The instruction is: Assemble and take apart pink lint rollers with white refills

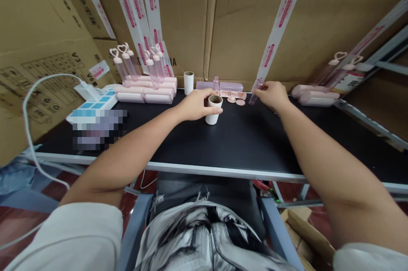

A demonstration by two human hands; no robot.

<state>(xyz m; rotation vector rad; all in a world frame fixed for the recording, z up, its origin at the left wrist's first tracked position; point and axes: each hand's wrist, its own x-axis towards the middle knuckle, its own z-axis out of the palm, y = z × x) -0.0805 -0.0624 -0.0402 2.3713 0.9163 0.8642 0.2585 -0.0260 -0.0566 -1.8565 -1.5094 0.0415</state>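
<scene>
White tube stands clasped by left hand, thumb across its front.

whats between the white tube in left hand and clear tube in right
In the head view, small pink pieces, including a flat disc, lie between the held white tube and the clear tube.

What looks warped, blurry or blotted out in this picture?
Head view: probable lens distortion splays the clear pink tubes outward at both sides; those at right look smeared; the held white cylinder looks clearer; coarse squares hide a patch by the power strip.
</scene>
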